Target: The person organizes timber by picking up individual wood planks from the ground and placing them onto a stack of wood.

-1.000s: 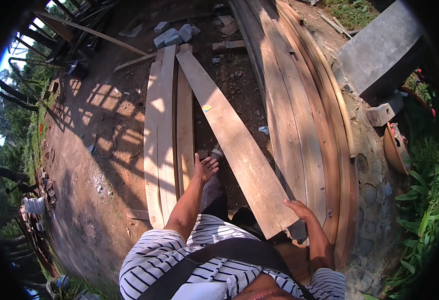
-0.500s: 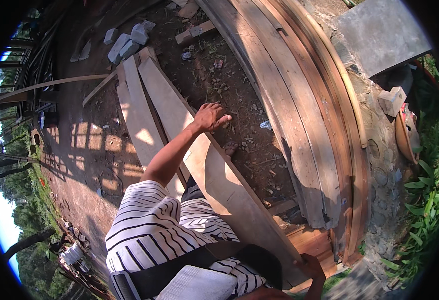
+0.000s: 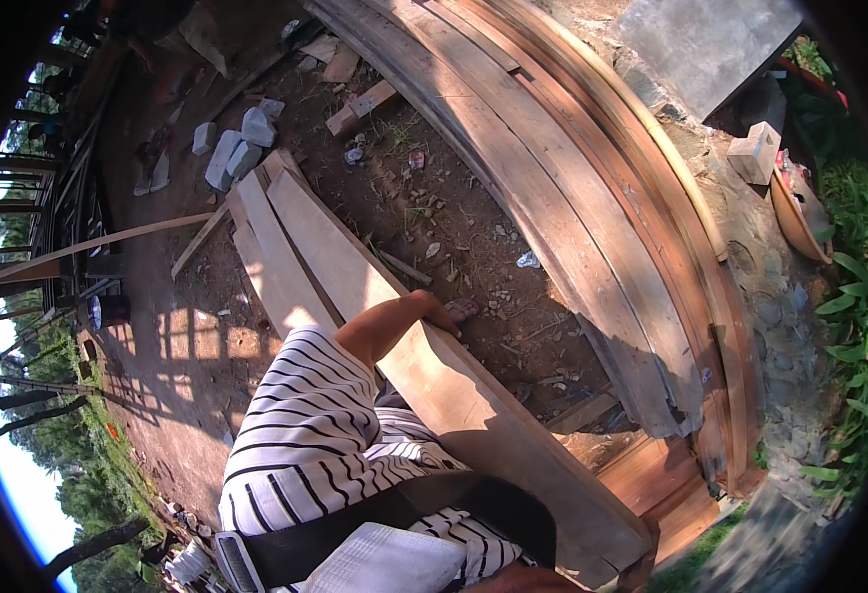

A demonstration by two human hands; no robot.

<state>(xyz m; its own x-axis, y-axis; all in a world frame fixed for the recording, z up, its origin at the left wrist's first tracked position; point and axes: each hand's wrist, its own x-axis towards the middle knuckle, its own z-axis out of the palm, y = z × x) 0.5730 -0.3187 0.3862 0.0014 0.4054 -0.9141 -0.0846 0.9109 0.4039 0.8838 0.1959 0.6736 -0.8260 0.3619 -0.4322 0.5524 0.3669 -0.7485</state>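
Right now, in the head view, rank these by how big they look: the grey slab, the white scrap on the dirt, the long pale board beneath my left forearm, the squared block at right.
From largest to smallest:
1. Long pale board
2. Grey slab
3. Squared block
4. White scrap

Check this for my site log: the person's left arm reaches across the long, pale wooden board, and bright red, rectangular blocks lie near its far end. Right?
Not quite: the rectangular blocks are pale grey, as the head view shows. The left arm does cross the long, pale wooden board.
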